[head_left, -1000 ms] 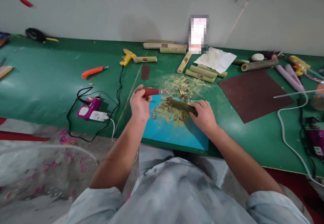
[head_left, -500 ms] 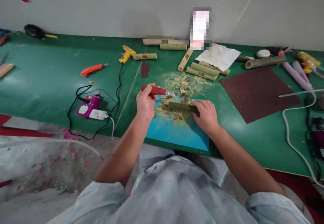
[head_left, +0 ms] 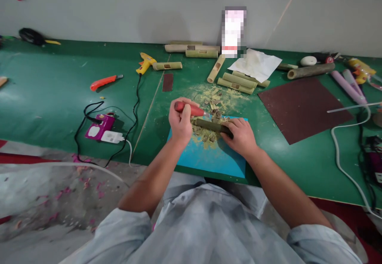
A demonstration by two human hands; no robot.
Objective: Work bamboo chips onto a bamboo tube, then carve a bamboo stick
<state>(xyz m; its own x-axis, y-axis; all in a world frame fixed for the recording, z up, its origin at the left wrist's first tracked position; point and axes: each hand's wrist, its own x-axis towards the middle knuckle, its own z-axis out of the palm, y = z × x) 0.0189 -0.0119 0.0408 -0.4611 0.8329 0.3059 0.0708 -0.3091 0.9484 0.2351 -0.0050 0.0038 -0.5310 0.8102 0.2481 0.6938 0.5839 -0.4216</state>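
My left hand is closed around a red-handled knife, its short blade pointing right at a dark green bamboo piece. My right hand grips the right end of that bamboo piece and holds it down on a blue cutting mat. Yellow-green shavings and chips lie under and behind the bamboo. The blade tip touches the bamboo's left part.
The green table carries an orange utility knife, a yellow glue gun, a purple power strip with black cables, several cut bamboo tubes, white paper, a brown sandpaper sheet and a white cable.
My left hand has moved right with the knife, bringing the blade onto the bamboo piece. My right hand has kept its grip on the bamboo. The view shifted slightly.
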